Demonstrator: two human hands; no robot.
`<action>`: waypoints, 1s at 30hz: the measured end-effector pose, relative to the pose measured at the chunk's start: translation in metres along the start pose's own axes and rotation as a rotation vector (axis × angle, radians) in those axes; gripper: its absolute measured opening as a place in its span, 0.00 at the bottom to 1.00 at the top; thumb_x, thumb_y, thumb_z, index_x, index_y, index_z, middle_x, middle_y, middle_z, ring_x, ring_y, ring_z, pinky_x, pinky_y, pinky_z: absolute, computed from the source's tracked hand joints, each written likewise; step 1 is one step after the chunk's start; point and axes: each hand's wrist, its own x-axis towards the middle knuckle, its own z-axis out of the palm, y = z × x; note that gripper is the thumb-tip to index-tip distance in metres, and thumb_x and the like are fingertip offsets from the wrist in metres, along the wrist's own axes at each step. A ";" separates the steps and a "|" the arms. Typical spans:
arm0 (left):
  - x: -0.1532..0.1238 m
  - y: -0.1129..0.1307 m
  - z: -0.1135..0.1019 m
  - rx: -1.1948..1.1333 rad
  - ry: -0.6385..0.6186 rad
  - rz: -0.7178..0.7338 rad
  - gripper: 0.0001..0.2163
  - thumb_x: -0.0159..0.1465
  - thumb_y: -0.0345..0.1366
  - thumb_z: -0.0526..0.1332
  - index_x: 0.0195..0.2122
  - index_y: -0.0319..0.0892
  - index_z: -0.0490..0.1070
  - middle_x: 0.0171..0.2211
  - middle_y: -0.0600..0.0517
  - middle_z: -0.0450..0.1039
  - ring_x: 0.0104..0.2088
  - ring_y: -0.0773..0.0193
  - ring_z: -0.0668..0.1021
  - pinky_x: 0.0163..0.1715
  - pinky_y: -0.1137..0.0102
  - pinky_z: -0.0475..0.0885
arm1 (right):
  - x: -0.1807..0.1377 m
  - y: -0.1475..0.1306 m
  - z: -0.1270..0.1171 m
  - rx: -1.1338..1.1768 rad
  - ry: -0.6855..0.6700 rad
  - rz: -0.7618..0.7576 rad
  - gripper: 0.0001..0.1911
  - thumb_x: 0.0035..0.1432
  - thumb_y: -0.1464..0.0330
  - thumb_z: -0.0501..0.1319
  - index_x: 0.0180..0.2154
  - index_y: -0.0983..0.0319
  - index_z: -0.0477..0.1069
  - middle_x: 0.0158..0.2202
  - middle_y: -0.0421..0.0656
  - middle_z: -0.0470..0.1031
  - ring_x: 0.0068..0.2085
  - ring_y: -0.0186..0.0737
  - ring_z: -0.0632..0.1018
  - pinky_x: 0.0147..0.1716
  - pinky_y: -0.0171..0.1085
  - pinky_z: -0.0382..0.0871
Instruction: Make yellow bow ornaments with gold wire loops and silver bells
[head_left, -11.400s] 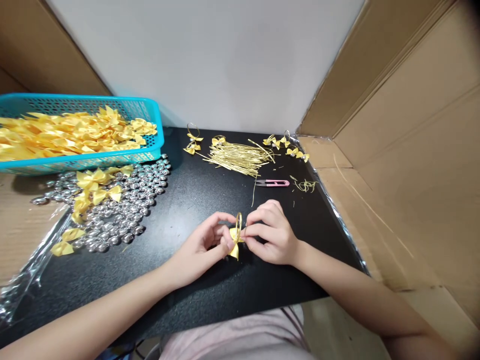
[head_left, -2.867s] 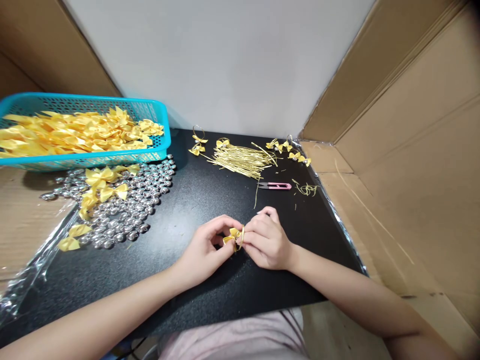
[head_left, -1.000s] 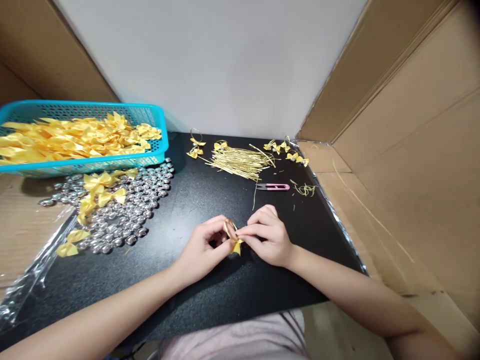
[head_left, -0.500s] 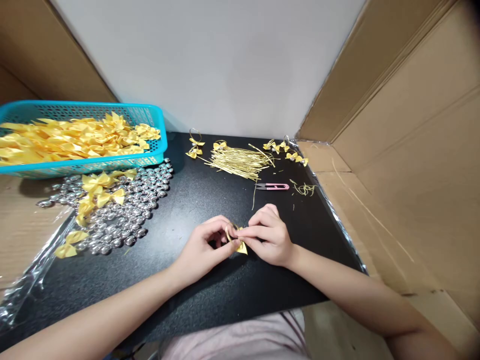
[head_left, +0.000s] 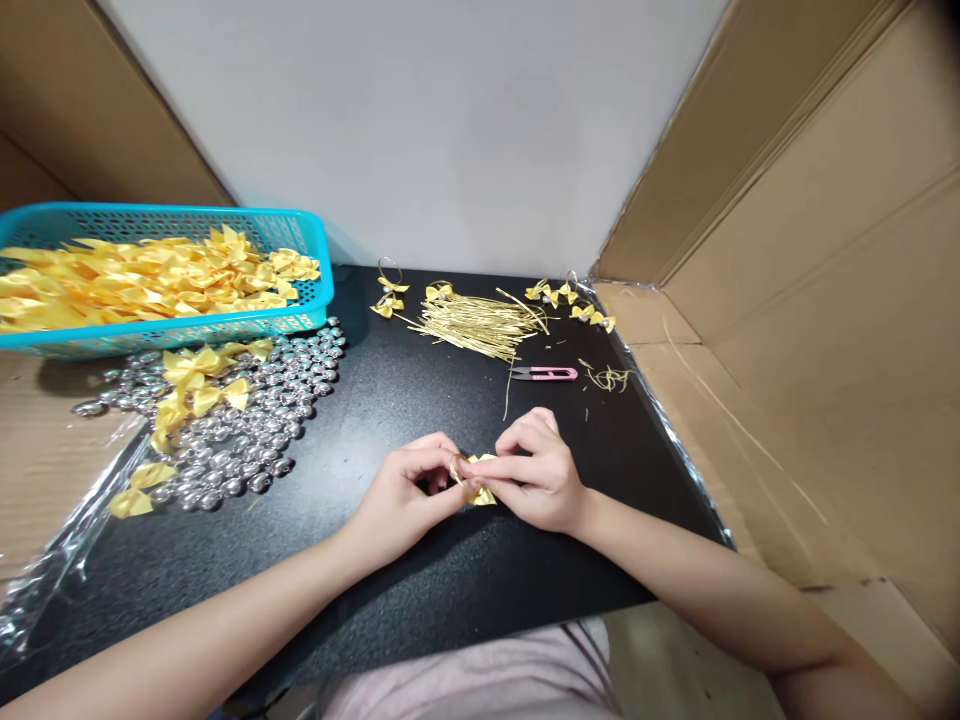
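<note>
My left hand (head_left: 405, 495) and my right hand (head_left: 536, 475) meet over the middle of the black table (head_left: 420, 390). Both pinch one small yellow ribbon bow (head_left: 480, 480) with a gold wire loop, held between the fingertips just above the tabletop. The fingers of both hands are curled tight around it, so part of the bow and the loop is hidden.
A teal basket (head_left: 247, 322) full of yellow bows sits at the far left. Silver beads (head_left: 255, 420) with loose bows lie in front of it. Gold wire strands (head_left: 480, 322), pink snips (head_left: 546, 373), and finished bows (head_left: 577, 300) lie at the back. Cardboard walls stand left and right.
The gold loop stood up between my fingers a second ago; now it is turned down and tucked low, with the bow lying flatter between both hands. My hands stay in place.
</note>
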 end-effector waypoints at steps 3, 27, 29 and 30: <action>0.000 0.002 0.000 0.030 -0.003 -0.003 0.08 0.59 0.35 0.64 0.24 0.40 0.74 0.25 0.53 0.69 0.24 0.68 0.69 0.23 0.74 0.64 | 0.001 0.000 0.001 -0.001 0.006 0.007 0.08 0.61 0.69 0.63 0.30 0.57 0.80 0.24 0.37 0.70 0.29 0.34 0.70 0.37 0.41 0.59; 0.001 0.002 -0.001 -0.052 -0.028 -0.037 0.08 0.59 0.35 0.63 0.23 0.40 0.73 0.25 0.53 0.69 0.25 0.67 0.69 0.25 0.73 0.63 | 0.003 -0.004 0.001 -0.012 -0.002 -0.004 0.08 0.60 0.71 0.60 0.28 0.60 0.72 0.25 0.38 0.74 0.29 0.35 0.72 0.39 0.43 0.58; 0.001 0.001 -0.001 -0.083 -0.025 -0.039 0.08 0.59 0.36 0.64 0.23 0.40 0.73 0.24 0.53 0.69 0.26 0.66 0.69 0.26 0.72 0.64 | 0.004 -0.005 0.001 -0.014 -0.012 0.012 0.09 0.60 0.71 0.59 0.27 0.60 0.71 0.25 0.38 0.74 0.30 0.35 0.73 0.38 0.43 0.57; 0.001 0.001 -0.001 -0.100 -0.024 -0.040 0.09 0.59 0.36 0.64 0.23 0.40 0.74 0.24 0.53 0.68 0.26 0.66 0.70 0.26 0.72 0.64 | 0.005 -0.005 0.000 -0.017 -0.017 0.022 0.09 0.61 0.71 0.59 0.27 0.60 0.71 0.25 0.38 0.74 0.30 0.35 0.73 0.38 0.43 0.57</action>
